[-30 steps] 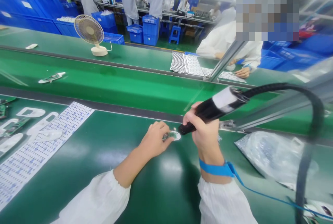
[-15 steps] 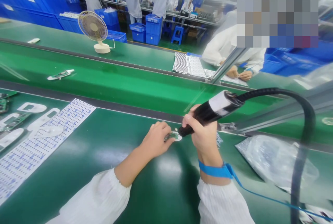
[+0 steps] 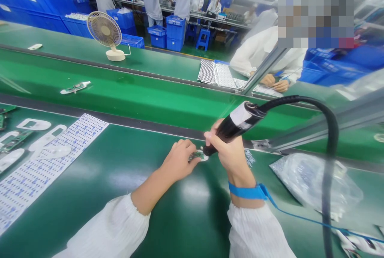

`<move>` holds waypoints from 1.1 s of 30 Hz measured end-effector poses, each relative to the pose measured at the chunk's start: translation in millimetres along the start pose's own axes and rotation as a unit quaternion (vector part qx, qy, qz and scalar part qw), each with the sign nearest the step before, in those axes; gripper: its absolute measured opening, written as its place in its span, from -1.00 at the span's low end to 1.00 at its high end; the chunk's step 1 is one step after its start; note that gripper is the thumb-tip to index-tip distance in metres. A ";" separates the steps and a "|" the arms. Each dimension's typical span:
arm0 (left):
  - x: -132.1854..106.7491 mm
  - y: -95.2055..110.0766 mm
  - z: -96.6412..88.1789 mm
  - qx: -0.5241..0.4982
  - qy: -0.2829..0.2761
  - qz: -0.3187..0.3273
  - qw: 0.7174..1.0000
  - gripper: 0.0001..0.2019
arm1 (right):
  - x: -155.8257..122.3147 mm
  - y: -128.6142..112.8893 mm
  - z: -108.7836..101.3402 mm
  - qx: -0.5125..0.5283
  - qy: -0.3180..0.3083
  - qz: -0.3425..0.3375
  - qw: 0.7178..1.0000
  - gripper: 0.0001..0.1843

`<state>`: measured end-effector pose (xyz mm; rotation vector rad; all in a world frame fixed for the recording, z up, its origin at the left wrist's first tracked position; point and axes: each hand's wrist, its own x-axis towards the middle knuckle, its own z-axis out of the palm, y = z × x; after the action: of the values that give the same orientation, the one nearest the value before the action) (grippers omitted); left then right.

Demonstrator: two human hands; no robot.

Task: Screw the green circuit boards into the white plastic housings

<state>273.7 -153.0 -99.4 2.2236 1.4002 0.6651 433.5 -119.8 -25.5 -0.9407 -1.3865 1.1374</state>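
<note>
My left hand (image 3: 179, 157) is closed, thumb and fingers gripping a small green circuit board (image 3: 197, 154) in a white plastic casing at the table surface. Part of that piece is hidden under the fingers. My right hand (image 3: 229, 150) wraps around a black electric screwdriver (image 3: 235, 124) with a white label. It leans, with its nose down at the casing's right end; the bit itself cannot be made out. From its top a thick black cable (image 3: 332, 142) arches to the right and down. A blue wrist strap (image 3: 246, 192) circles my right wrist.
On the left lie a printed label sheet (image 3: 81, 138), white casings (image 3: 34, 124) and circuit boards (image 3: 18, 140). A plastic bag (image 3: 318, 182) lies right. Beyond, another casing (image 3: 75, 87) rests on the green belt (image 3: 144, 100); a fan (image 3: 115, 55) and a co-worker's hands (image 3: 274, 83) are across it.
My right hand and the screwdriver have shifted slightly left, and the cable has swung left. On the belt, the casing has moved a little right. My left hand keeps its grip.
</note>
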 end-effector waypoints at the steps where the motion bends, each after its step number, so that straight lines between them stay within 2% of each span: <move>1: 0.0 -0.1 0.1 0.002 0.001 0.000 1.000 -0.85 | 0.2 0.0 -0.4 -0.003 -0.005 0.002 1.000 -0.75; 7: -0.5 0.8 -0.7 0.002 0.001 -0.002 1.000 -0.85 | 1.7 0.3 -3.5 0.010 -0.036 -0.001 0.999 -0.75; 11: -1.0 1.6 -1.1 -0.004 0.003 -0.006 1.000 -0.86 | 1.0 0.1 -7.1 0.044 -0.065 0.013 0.997 -0.65; 16: -1.1 0.3 0.2 -0.015 -0.006 -0.006 1.000 -0.90 | -0.3 -1.3 -9.0 0.036 -0.099 0.022 0.994 -0.71; 33: -0.8 0.2 -0.1 -0.012 -0.009 -0.006 1.000 -0.89 | -0.6 0.8 -11.4 0.061 -0.109 0.029 0.992 -0.68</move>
<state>273.5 -153.9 -99.4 2.1959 1.3890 0.6532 444.8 -118.7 -26.6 -0.7912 -1.4514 1.3870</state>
